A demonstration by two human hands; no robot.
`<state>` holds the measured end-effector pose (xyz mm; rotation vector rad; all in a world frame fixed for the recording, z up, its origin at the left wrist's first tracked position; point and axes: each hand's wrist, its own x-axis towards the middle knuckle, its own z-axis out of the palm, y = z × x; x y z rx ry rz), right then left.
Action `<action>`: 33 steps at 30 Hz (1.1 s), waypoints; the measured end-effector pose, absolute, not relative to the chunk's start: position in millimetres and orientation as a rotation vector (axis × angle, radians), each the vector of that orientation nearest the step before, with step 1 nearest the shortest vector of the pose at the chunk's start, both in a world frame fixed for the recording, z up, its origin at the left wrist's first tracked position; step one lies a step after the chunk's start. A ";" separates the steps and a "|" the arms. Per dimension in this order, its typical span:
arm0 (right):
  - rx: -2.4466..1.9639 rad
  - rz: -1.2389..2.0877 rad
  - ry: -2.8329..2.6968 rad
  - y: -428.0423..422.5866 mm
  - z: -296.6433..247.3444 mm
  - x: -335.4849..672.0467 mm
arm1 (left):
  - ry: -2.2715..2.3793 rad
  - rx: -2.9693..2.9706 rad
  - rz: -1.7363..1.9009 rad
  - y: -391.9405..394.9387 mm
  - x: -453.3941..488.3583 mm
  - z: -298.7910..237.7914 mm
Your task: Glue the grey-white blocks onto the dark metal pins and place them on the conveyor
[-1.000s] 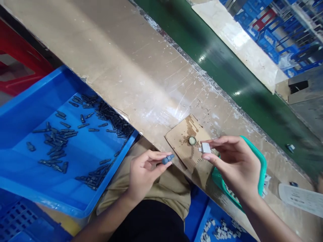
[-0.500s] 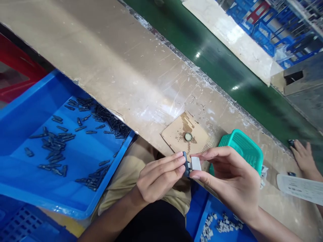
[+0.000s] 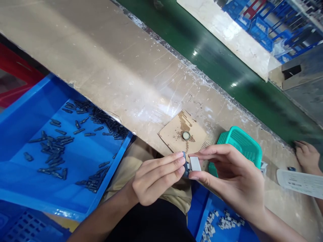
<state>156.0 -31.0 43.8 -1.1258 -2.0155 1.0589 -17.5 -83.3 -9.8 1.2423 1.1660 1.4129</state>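
Observation:
My left hand (image 3: 156,179) is closed on a dark, rounded plastic part (image 3: 186,165), its fingers lying along it. Between the thumb and fingertips of my right hand (image 3: 237,176) is a small white rectangular block (image 3: 195,164). A narrow light piece bridges the dark part and the block; whether they are fully joined, I cannot tell. Just beyond my hands, a stained cardboard square (image 3: 170,134) carries a small round bottle cap (image 3: 186,135). A green basket (image 3: 246,141) stands behind my right hand.
At left, a blue tray (image 3: 17,183) holds many loose black parts (image 3: 54,148). Below my right wrist, a blue bin (image 3: 202,215) holds small white pieces (image 3: 228,222). Another person's hand (image 3: 306,156) rests on the bench (image 3: 121,74) at right, near a white printed strip (image 3: 300,183).
The view has shifted slightly. Both my hands keep the same hold on the dark part and the white block. The other person's hand has curled its fingers.

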 end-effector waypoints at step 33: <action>-0.960 0.956 -2.234 -21.4 36.5 169.1 | 0.573 0.229 1.042 -65.4 -0.7 -23.5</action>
